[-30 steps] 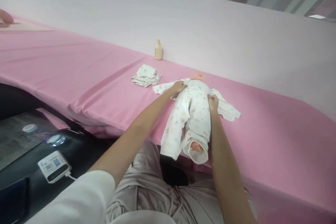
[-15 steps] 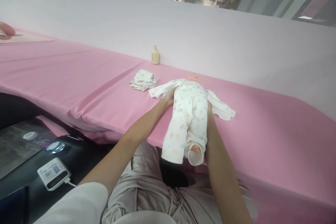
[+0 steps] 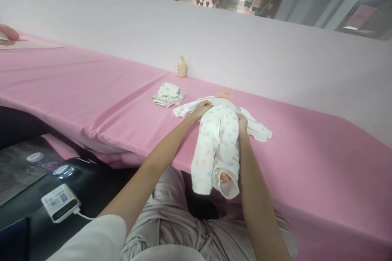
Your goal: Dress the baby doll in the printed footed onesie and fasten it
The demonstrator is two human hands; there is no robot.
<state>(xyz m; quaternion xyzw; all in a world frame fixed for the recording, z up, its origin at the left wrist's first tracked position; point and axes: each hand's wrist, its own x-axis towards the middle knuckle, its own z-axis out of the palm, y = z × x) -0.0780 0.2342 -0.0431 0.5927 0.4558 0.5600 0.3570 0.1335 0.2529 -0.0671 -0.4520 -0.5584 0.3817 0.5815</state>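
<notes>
A baby doll (image 3: 225,96) lies on its back, its head toward the wall, in a white long-sleeved top (image 3: 255,126) with both sleeves spread. Printed white baby pants (image 3: 211,138) cover its legs, which point toward me over the table edge. One foot (image 3: 225,177) shows inside the cuff on the right; the other cuff hangs flat. At the left of the waistband, my left hand (image 3: 203,109) is closed on the pants. My right hand (image 3: 242,123) grips them at the right side of the waist, its fingertips partly hidden.
A folded printed cloth (image 3: 168,94) lies left of the doll. Behind it a pale yellow bottle (image 3: 181,67) stands against the white wall (image 3: 122,28). The pink-covered table (image 3: 306,159) runs both ways. A white device with a cable (image 3: 61,203) rests on a black seat at lower left.
My hands have come from beside and beneath the doll's waist to grip the waistband from above. The waistband sits a little lower, showing more of the plain top.
</notes>
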